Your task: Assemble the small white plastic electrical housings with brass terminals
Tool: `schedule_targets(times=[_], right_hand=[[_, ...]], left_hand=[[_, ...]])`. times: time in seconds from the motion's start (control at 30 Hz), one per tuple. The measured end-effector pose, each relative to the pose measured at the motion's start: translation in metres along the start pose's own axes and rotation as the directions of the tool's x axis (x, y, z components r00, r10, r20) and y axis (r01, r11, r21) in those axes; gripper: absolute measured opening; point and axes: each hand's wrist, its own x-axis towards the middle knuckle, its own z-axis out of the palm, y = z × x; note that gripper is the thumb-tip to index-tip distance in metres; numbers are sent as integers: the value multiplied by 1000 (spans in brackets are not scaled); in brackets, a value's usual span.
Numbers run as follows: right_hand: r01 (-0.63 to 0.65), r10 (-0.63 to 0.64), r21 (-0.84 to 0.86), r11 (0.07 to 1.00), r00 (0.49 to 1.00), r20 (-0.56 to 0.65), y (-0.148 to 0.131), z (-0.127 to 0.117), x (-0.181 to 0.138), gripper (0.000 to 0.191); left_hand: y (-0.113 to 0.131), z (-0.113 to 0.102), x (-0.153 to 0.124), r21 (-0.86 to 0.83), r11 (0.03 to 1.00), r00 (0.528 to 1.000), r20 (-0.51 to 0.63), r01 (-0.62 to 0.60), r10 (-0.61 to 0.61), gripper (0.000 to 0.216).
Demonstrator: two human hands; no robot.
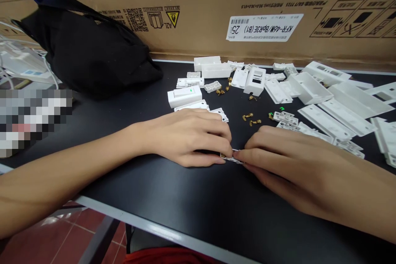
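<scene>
Fabric bag [102,49], black, slumps left of the white switch [185,97]. In front of it, the left hand [192,138] pinches a small white part [230,158], which sits to the switch's front right, its shape hard to make out. Brass contacts [255,122] lie right of the switch; farther right, the right hand [284,165] grips the part's other end, and white housings [311,88] spread farthest right.

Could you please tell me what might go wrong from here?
The small white piece between the left hand and the right hand is mostly hidden by fingers, so it could slip unnoticed. The loose brass-coloured pieces near the right hand might be knocked away by a sideways move. One tiny green piece, also loose, could easily get lost.
</scene>
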Motion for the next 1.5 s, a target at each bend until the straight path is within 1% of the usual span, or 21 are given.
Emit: schedule_targets(times=[0.07,0.13,0.27,0.37,0.5,0.7,0.83,0.9,0.97,1.03,1.2,1.3,1.5], right_hand=[[55,-54,-19,998,997,57,1,-1,0,28],[75,-73,-28,997,994,77,1,-2,1,27],[71,-69,-22,997,994,85,1,-1,0,24],[63,-62,-19,998,995,81,1,1,-1,21],[43,-41,-26,999,996,83,0,1,-3,22],[28,-24,-38,999,996,85,-1,2,-1,22],[27,-25,-18,999,996,82,-2,2,-1,20],[16,-16,-4,1000,997,81,-2,1,-1,19],[4,-5,12,1000,996,85,-2,1,-2,19],[-2,0,26,1000,996,94,-1,2,-2,19],[8,-10,29,1000,997,82,0,3,-3,21],[14,-16,31,999,997,74,-2,2,-3,23],[29,-31,31,999,998,57,-3,1,0,23]], left_hand=[[0,0,0,7,1000,1000,3,2,-2,21],[0,0,0,16,1000,1000,8,1,-1,21],[0,1,0,3,1000,1000,1,12,-12,19],[0,1,0,-47,999,999,-18,25,-26,17],[0,2,0,-99,994,998,-35,49,-53,15],[-1,2,-1,-117,991,998,-22,61,-64,17],[2,1,0,-212,976,996,-59,59,-73,19],[4,0,2,-233,970,994,-68,69,-87,18],[7,-2,4,-194,977,994,-56,83,-96,16],[9,-7,6,-115,989,995,-24,96,-99,19],[17,-25,13,83,988,984,109,131,-140,21],[22,-31,20,186,976,976,166,111,-142,20],[32,-32,38,305,951,974,196,46,-110,20]])
